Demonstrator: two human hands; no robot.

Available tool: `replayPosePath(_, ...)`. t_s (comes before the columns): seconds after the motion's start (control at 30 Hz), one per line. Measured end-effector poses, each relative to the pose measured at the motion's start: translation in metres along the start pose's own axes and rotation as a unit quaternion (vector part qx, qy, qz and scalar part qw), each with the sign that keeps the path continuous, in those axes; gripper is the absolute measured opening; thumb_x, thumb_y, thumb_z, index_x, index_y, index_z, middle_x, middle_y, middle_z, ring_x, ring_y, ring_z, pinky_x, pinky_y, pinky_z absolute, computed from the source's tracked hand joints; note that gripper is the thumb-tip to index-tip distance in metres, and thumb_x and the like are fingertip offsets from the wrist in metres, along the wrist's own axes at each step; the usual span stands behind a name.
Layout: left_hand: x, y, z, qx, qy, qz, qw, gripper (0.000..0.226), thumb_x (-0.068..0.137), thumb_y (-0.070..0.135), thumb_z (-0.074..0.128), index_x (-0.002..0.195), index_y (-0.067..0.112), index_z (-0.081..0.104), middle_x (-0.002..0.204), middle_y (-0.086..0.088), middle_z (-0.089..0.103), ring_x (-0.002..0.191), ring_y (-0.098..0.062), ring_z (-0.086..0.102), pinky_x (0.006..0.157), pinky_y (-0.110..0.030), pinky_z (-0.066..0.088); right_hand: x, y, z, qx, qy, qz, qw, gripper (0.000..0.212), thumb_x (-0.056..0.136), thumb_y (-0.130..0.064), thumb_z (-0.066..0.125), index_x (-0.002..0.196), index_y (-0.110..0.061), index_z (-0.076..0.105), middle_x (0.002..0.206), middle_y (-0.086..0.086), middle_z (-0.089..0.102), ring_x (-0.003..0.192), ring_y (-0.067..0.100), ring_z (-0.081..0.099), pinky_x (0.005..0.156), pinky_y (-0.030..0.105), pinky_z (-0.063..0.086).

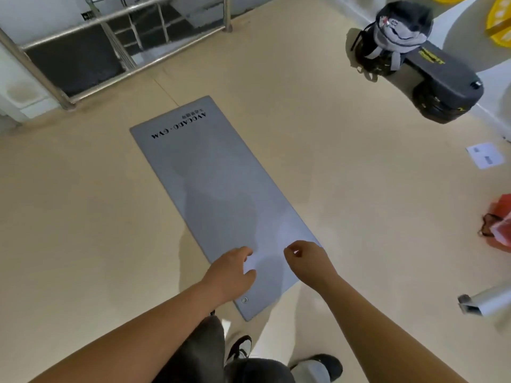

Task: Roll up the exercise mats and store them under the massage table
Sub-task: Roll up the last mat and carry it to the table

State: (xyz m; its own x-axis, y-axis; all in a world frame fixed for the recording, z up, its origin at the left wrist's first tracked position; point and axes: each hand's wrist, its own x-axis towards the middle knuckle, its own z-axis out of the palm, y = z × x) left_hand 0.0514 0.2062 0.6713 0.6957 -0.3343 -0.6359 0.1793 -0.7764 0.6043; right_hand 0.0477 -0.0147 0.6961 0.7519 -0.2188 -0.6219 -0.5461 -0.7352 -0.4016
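Your grey exercise mat (218,194) lies fully unrolled and flat on the beige floor (345,175), running diagonally away from you, with black lettering at its far end and a small metal eyelet (244,300) in the near corner. Your left hand (231,275) is over the mat's near end, fingers (244,252) loosely curled and spread, holding nothing; whether the palm touches the mat cannot be told. Your right hand (308,259) is above the near right edge, thumb and forefinger drawn close together in a pinch, with nothing visibly caught between them. Your shoes (240,348) stand just short of the near end. A metal railing (116,20) is beyond the mat's far left. A grey backpack (401,31) rests on a black case (442,81) at the far right, well apart from the mat. A white paper (484,155) lies on the floor to the right.
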Motion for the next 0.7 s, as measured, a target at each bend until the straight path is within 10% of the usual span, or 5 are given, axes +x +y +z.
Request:
replayPosePath(0.4, 0.044, 0.037, 0.134, 0.055, -0.059, -0.024, 0.996, 0.056, 0.107, 0.035, 0.060, 0.158, 0.017, 0.046, 0.159, -0.003, 0.047, 0.139, -0.024, 0.054, 0.114, -0.033, 0.045, 0.023, 0.145, 0.004, -0.039, -0.049, 0.043, 0.997, 0.029, 0.106, -0.039, 0.052, 0.119, -0.024, 0.072, 0.111, -0.004, 0.071, 0.088, 0.016, 0.060, 0.077, 0.027, 0.046)
replayPosePath(0.7, 0.137, -0.062, 0.200, 0.111, -0.082, -0.046, 0.989, 0.052, 0.107, 0.040, 0.057, 0.151, 0.013, 0.049, 0.157, -0.003, 0.043, 0.135, -0.025, 0.054, 0.110, -0.037, 0.049, 0.125, 0.204, 0.094, -0.033, -0.030, 0.065, 0.997, 0.028, 0.104, -0.041, 0.052, 0.116, -0.025, 0.072, 0.094, -0.011, 0.065, 0.085, 0.015, 0.062, 0.076, 0.028, 0.047)
